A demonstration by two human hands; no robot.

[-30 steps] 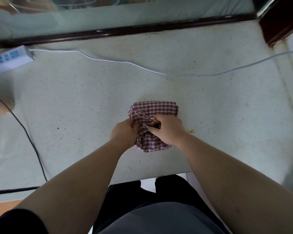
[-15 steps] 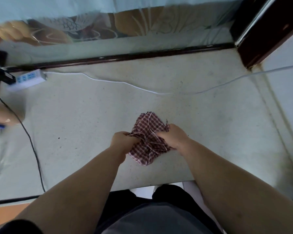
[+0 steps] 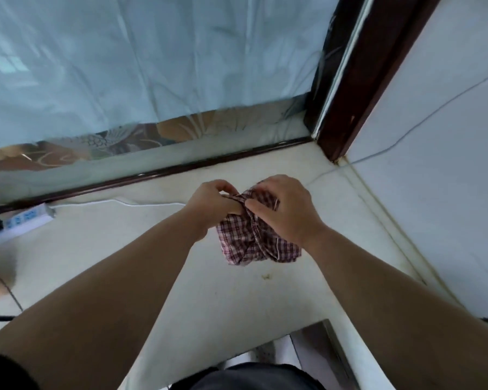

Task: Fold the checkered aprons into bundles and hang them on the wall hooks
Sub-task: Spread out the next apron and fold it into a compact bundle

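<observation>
Red-and-white checkered cloth apron, crumpled into a soft lumpy bundle, hangs just below the fingers. The left hand and right hand pinch its gathered top, curled tight, above the pale speckled stone counter.

The single head-worn camera is looking forward and down, close over the table. It is facing the far curtain, taking in the right wall.
</observation>
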